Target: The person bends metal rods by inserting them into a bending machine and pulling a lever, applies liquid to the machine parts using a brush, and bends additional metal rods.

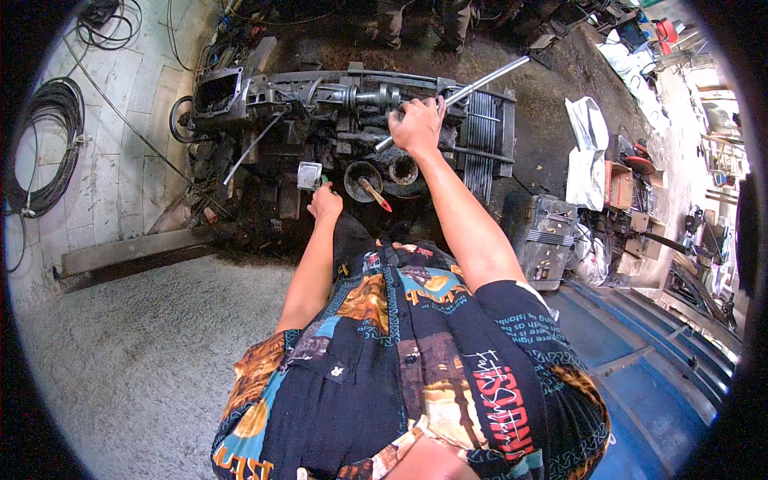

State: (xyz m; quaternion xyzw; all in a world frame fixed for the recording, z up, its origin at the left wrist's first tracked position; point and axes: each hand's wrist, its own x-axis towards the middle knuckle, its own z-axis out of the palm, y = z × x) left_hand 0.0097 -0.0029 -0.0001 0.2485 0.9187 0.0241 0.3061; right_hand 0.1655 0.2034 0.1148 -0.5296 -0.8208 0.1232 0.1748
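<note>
My right hand is wrapped round a long bare-metal bar, which slants up to the right over the machine. The bar's short lower end sticks out below my fingers. My left hand is closed beside a small, square, pale metallic thing; its fingers seem to grip a short part of it, but that part is hard to make out. Between my hands are two round cups, dark inside. A brush with a red tip leans out of the left one. The greasy machine stretches across in front of me.
A thin rod leans on the machine's left part. A coil of black cable hangs on the pale wall. A dark case and boxes stand right, above blue metal panels. Another person's legs show at the far side.
</note>
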